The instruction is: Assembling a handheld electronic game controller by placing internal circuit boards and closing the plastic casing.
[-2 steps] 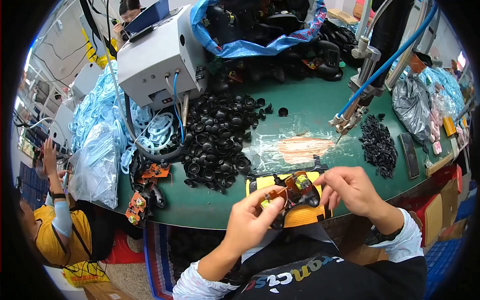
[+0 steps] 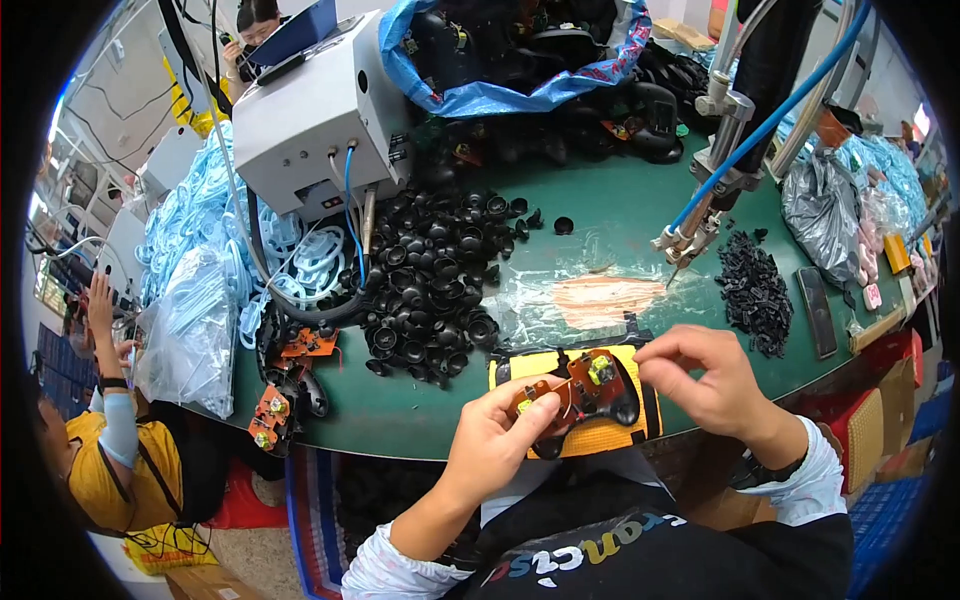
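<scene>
Two bare hands above the near edge of a green tabletop (image 2: 620,190), with an open black controller half (image 2: 627,412) between them. Left hand (image 2: 492,430) holding the piece by its left side, thumb laid over the brown circuit board (image 2: 580,402), other fingers mostly hidden. Right hand (image 2: 710,380) just beside the far right corner of the same piece, fingers bent, only a narrow gap to the thumb; impossible to tell whether pinching anything small. On the circuit board, yellow-green components (image 2: 601,370); under the piece, a yellow pad (image 2: 510,370) with black bands, contact unclear. Beyond the pad, a worn pale patch (image 2: 605,298), near the metal tip of a mounted tool (image 2: 690,243) with a blue hose (image 2: 770,112). Left of the patch, a broad heap of round black caps (image 2: 420,290); right of it, a pile of small black parts (image 2: 755,300) and a dark phone (image 2: 816,312). Upper left, a grey box (image 2: 305,115), with light-blue loops (image 2: 190,210) beside it. Far side, a blue bag (image 2: 495,102) of black shells. Far left, a co-worker in a yellow top (image 2: 130,475).
</scene>
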### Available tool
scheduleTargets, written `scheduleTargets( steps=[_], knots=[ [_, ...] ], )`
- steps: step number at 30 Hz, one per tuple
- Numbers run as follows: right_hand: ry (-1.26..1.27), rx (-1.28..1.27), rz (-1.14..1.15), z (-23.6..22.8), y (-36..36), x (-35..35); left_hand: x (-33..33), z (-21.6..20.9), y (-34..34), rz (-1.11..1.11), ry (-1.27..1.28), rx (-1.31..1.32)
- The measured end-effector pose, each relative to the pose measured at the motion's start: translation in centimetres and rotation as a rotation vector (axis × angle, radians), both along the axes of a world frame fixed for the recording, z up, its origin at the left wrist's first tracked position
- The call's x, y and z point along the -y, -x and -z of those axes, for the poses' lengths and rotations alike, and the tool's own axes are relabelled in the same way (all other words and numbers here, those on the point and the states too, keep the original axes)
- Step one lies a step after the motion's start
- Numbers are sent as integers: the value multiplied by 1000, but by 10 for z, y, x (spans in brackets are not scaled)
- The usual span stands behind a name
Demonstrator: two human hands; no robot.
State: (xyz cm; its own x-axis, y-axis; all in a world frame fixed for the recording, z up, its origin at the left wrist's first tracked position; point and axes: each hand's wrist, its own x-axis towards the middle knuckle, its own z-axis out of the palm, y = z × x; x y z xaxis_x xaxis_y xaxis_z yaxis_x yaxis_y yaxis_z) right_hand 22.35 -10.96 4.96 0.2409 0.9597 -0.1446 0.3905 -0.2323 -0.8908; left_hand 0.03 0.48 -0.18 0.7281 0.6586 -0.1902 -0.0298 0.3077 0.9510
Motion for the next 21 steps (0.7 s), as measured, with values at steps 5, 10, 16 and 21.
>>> scheduleTargets(
  steps=[5,10,16,21],
  knots=[
    [-699,637,-371,1,13,-22,3,-2,-8,49,69,-1],
    [-791,749,-452,8,20,-34,4,-6,-18,97,-51,-25],
    [-475,130,-113,34,20,-35,4,6,-14,78,-44,-54],
    [-343,115,181,39,-15,-27,9,22,-29,14,146,28]
  ],
)
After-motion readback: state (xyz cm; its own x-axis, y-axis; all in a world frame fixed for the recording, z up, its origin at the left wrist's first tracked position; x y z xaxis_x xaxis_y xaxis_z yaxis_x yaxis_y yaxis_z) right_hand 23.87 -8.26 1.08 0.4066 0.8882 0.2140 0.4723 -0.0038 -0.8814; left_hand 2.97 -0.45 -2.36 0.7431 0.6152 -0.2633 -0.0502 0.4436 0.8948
